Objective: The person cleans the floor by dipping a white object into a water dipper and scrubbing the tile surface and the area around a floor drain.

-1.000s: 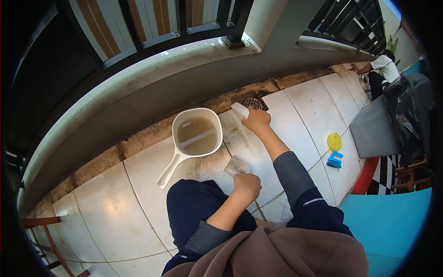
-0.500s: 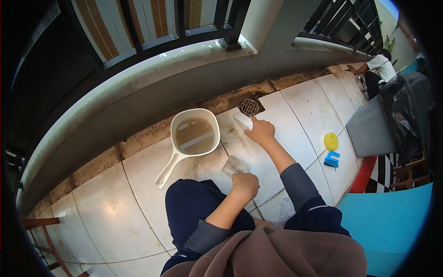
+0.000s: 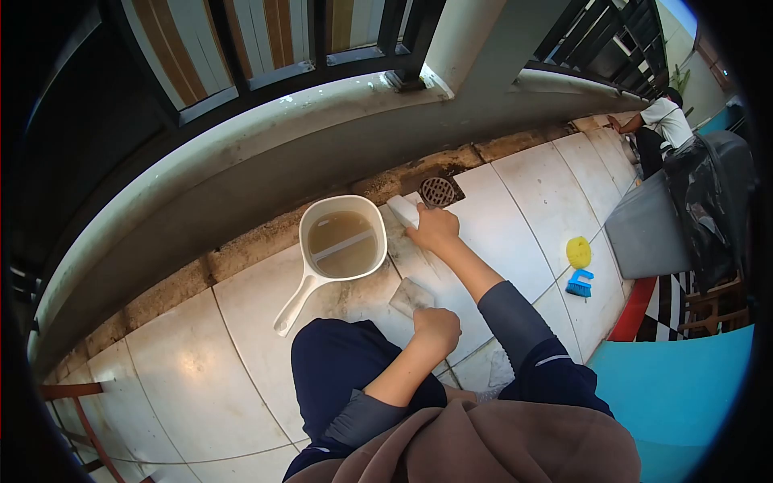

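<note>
My right hand [image 3: 435, 229] is closed on a white block [image 3: 403, 212], which looks like a sponge, pressed on the stained tile just left of a round floor drain [image 3: 437, 191]. Nearer my knees, my left hand [image 3: 437, 332] is closed at one end of a greyish, smudged flat piece [image 3: 411, 298] lying against the tile; its kind is unclear. To the left of both hands stands a white dipper [image 3: 342, 274] with murky water in it, its handle pointing toward my knee.
A yellow sponge [image 3: 578, 252] and a blue brush [image 3: 579, 282] lie on the right. Beyond them stands a grey bin [image 3: 644, 229] with a black bag. Another person [image 3: 667, 121] crouches far right. A low wall [image 3: 322, 149] with railings runs along the back.
My right hand and the white block have moved left, away from the drain toward the dipper. My left hand has shifted slightly down and right with the flat piece.
</note>
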The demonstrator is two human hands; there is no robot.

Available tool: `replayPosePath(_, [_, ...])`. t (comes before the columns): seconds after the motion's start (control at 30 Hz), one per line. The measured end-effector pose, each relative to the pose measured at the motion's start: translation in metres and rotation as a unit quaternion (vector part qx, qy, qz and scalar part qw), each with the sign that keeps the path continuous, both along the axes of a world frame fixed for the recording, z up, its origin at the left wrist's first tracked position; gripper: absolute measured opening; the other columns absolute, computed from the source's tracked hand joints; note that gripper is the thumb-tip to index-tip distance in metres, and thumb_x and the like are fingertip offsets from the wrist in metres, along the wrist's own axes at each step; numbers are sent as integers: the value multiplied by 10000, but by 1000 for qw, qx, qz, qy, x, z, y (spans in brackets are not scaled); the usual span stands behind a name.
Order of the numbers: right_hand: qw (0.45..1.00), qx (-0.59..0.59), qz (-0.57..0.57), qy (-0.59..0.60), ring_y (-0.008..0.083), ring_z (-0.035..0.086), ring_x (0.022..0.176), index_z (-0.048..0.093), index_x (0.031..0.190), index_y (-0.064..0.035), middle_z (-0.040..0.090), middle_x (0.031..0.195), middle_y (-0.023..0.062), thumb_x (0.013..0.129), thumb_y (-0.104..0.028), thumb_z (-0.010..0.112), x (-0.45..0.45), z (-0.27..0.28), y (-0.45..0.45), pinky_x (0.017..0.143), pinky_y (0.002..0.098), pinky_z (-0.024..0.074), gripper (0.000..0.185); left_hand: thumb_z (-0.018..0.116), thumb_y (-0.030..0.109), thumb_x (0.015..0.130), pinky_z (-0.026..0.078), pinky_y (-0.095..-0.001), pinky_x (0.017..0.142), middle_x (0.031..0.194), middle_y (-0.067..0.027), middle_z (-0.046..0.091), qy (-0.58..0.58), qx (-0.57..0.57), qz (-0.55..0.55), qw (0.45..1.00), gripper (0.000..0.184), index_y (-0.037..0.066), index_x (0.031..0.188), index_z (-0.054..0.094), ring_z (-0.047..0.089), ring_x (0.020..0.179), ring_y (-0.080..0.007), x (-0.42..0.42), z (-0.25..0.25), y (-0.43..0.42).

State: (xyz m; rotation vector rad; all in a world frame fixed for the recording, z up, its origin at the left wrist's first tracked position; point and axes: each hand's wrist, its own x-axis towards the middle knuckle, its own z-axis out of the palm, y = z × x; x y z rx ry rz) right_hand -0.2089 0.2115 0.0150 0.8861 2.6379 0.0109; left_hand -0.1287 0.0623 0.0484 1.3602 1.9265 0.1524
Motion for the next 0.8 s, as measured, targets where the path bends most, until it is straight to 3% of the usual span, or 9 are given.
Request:
replayPosePath(0.23, [997, -1, -80, 10, 232, 627, 854, 508, 1144, -91, 637, 932, 95, 717, -389, 593, -7, 7, 31, 681, 346, 509, 527, 556, 347, 817, 446, -392, 668, 830, -119, 649, 7, -23, 18, 1000, 314, 50, 816, 659, 619, 827, -273, -1, -10, -8])
replayPosePath(0.43, [1000, -5, -5, 9, 227, 625, 879, 520, 1123, -98, 636, 946, 91, 720, -394, 591, -13, 10, 10, 701, 338, 509, 506, 560, 349, 813, 446, -393, 658, 830, -119, 650, -2, -2, -3, 1000, 312, 53, 825, 658, 624, 809, -270, -3, -1, -1])
replayPosePath(0.57, [997, 28, -61, 25, 222, 631, 847, 526, 1128, -102, 640, 939, 87, 721, -360, 587, -19, 2, 27, 665, 330, 511, 486, 556, 348, 816, 458, -387, 672, 827, -121, 650, 15, -36, 6, 999, 314, 50, 828, 656, 627, 813, -273, -1, -13, -6])
replayPosePath(0.67, [1000, 1, 18, 12, 232, 623, 860, 516, 1154, -108, 639, 930, 106, 705, -403, 591, -21, 5, -3, 702, 344, 507, 543, 554, 352, 817, 454, -382, 671, 829, -115, 651, 1, 5, -8, 1000, 318, 51, 827, 657, 626, 816, -271, -1, 0, 0])
replayPosePath(0.8, [999, -10, -50, 6, 251, 617, 872, 509, 1173, -115, 633, 941, 125, 697, -405, 582, -16, 8, 33, 708, 353, 507, 563, 555, 357, 814, 455, -379, 665, 825, -111, 652, 7, -3, -4, 1000, 320, 53, 828, 656, 627, 811, -271, -2, -6, -3])
